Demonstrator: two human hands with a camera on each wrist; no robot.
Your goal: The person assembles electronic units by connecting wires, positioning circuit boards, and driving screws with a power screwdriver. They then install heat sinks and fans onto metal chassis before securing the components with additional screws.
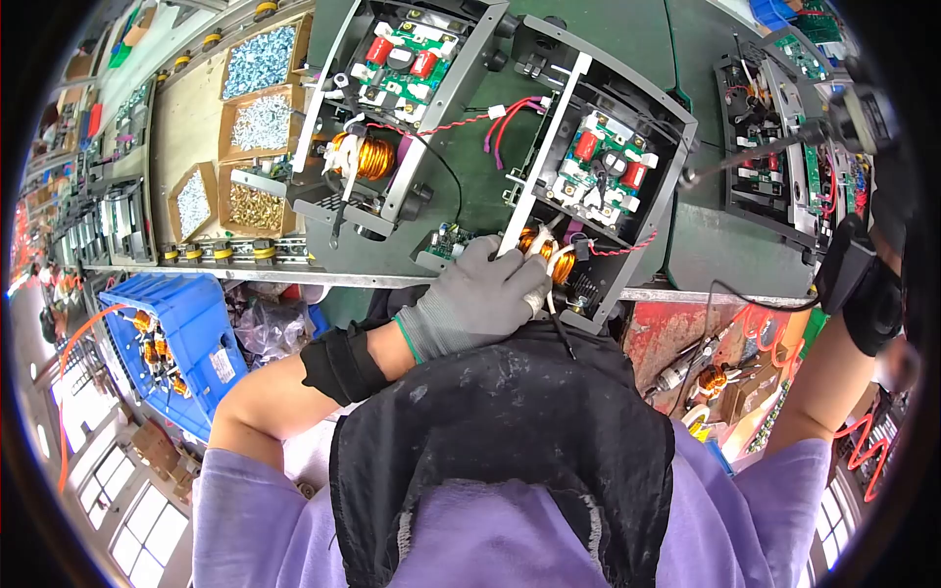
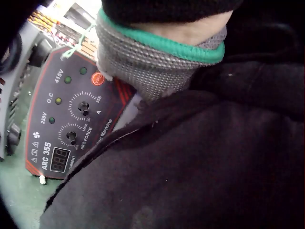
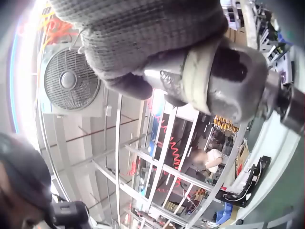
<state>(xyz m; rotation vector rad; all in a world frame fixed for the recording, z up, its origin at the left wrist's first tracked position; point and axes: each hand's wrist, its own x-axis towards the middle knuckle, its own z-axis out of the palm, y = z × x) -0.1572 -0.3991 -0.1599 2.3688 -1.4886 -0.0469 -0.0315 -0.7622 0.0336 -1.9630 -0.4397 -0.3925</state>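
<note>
In the head view, the grey-gloved left hand (image 1: 480,299) holds a copper coil (image 1: 557,257) with white-wrapped leads, at the near end of an open machine casing (image 1: 676,162). A green circuit board (image 1: 603,171) lies inside this casing. The left wrist view shows the glove (image 2: 147,67) beside a front panel (image 2: 62,105) marked ARC 355; its fingertips are hidden. Raised at the far right, the right hand (image 1: 892,201) grips a power driver (image 1: 863,118), whose long bit (image 1: 755,155) points left toward the casing. In the right wrist view, gloved fingers (image 3: 143,43) curl round the driver body (image 3: 228,78).
A second open casing (image 1: 426,147) stands left of the first, with red wires (image 1: 505,127) between them. Trays of screws (image 1: 257,127) lie at the back left. More machines (image 1: 774,147) stand at the right. A blue crate (image 1: 186,343) with coils sits below the table's left side.
</note>
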